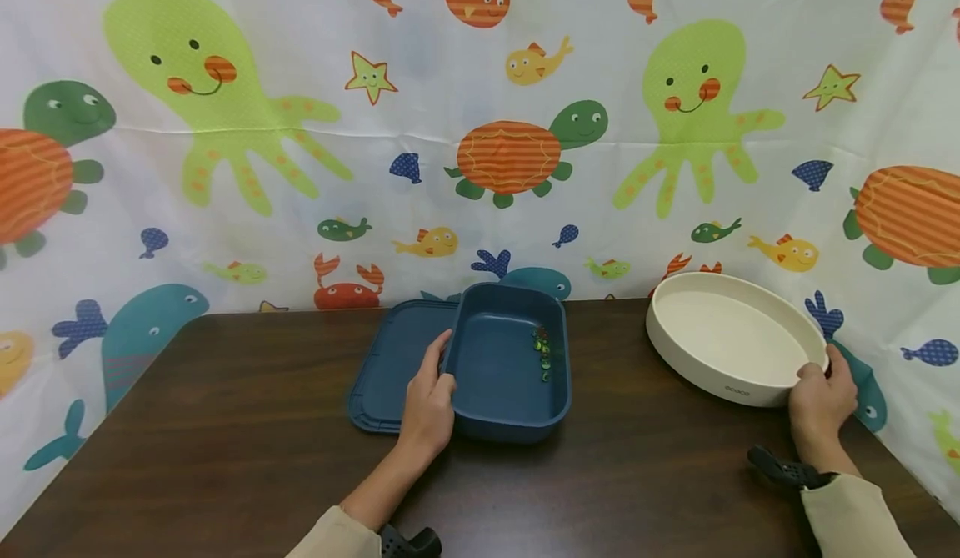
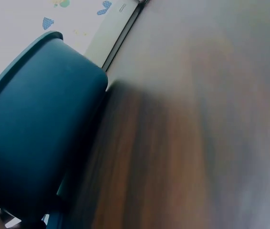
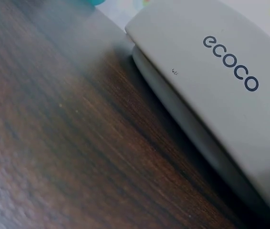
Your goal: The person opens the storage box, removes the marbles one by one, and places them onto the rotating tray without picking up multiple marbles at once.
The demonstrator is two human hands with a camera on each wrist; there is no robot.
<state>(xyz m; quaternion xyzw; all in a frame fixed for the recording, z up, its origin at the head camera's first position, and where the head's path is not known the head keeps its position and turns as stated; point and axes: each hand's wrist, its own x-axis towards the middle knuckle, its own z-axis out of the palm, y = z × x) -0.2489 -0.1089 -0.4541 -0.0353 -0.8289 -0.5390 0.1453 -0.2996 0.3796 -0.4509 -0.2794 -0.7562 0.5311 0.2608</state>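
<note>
My left hand (image 1: 431, 401) grips the left wall of a deep blue rectangular container (image 1: 495, 374), fingers on the outside and thumb at the rim. Small shiny green pieces (image 1: 543, 354) lie along the right side inside it. In the left wrist view the container's outer wall (image 2: 39, 114) fills the left, raised at a slant over the wood. At the right my right hand (image 1: 823, 395) holds the rim of a round cream tray (image 1: 727, 333), thumb over the edge. The tray's side, marked "ecoco" (image 3: 230, 64), shows close up in the right wrist view.
A flat blue lid (image 1: 378, 383) lies on the dark wooden table (image 1: 225, 458), partly behind the blue container and my left hand. A white curtain printed with sea animals (image 1: 480, 66) hangs along the table's back edge. Black wrist straps (image 1: 787, 468) sit at both sleeves.
</note>
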